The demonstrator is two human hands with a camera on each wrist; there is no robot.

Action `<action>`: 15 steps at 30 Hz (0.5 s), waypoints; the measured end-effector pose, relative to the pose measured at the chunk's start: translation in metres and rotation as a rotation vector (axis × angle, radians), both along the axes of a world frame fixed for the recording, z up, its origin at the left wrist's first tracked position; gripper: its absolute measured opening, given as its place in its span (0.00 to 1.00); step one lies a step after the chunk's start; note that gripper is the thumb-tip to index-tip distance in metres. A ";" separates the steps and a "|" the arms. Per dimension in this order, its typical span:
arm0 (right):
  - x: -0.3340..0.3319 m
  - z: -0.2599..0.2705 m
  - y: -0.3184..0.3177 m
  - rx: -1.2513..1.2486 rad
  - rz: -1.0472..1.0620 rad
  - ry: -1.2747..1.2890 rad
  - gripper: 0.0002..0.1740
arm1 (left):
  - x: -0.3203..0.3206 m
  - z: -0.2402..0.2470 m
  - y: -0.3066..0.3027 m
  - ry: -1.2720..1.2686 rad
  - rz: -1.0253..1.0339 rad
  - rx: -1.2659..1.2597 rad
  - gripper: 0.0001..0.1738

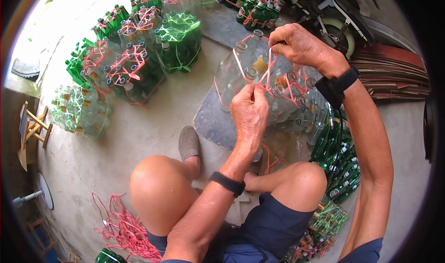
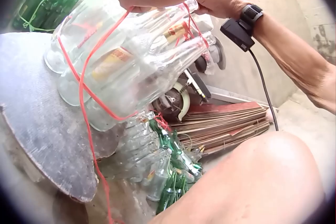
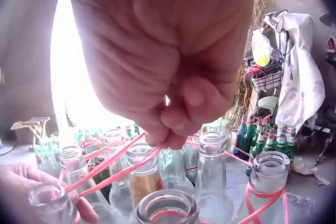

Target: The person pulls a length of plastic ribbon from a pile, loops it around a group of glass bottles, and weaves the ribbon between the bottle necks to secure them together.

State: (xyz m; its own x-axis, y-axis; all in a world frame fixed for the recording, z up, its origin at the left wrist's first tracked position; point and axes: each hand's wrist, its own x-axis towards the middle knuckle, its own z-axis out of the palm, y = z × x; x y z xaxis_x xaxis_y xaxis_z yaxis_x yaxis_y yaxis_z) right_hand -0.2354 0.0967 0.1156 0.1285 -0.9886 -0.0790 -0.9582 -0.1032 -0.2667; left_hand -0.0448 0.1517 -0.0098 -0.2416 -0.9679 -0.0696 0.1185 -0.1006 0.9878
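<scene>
A cluster of clear glass bottles (image 1: 225, 84) stands on a dark grey board (image 1: 211, 124) in front of the person, with pink plastic string (image 1: 238, 63) crossing between the necks. The right hand (image 1: 303, 47) pinches the string between thumb and fingertips above the bottle mouths. Lower and nearer the body, the left hand (image 1: 250, 112) pinches the string beside a bottle neck. In the right wrist view, two taut strands (image 3: 107, 170) run from the right fingertips down toward the left hand (image 3: 31, 179). A loose length of string (image 2: 86, 113) hangs down the bottles' side in the left wrist view.
Tied bundles of green bottles (image 1: 178, 50) and clear ones (image 1: 83, 110) stand at the left. Loose pink string (image 1: 127, 230) lies by the person's knee. Green bottles (image 1: 340, 165) lie at the right, below stacked brown sheets (image 1: 394, 75). A wheel (image 1: 340, 33) stands behind.
</scene>
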 end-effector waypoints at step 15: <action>-0.004 -0.010 -0.016 0.137 -0.054 -0.112 0.08 | -0.004 0.001 0.003 0.000 -0.008 0.009 0.13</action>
State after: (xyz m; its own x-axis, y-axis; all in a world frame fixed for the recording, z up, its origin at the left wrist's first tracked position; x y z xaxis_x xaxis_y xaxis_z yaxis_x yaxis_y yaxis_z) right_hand -0.2399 0.0804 0.1058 0.0908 -0.9752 -0.2018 -0.9248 -0.0074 -0.3805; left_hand -0.0486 0.1542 -0.0092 -0.2496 -0.9652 -0.0781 0.1172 -0.1102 0.9870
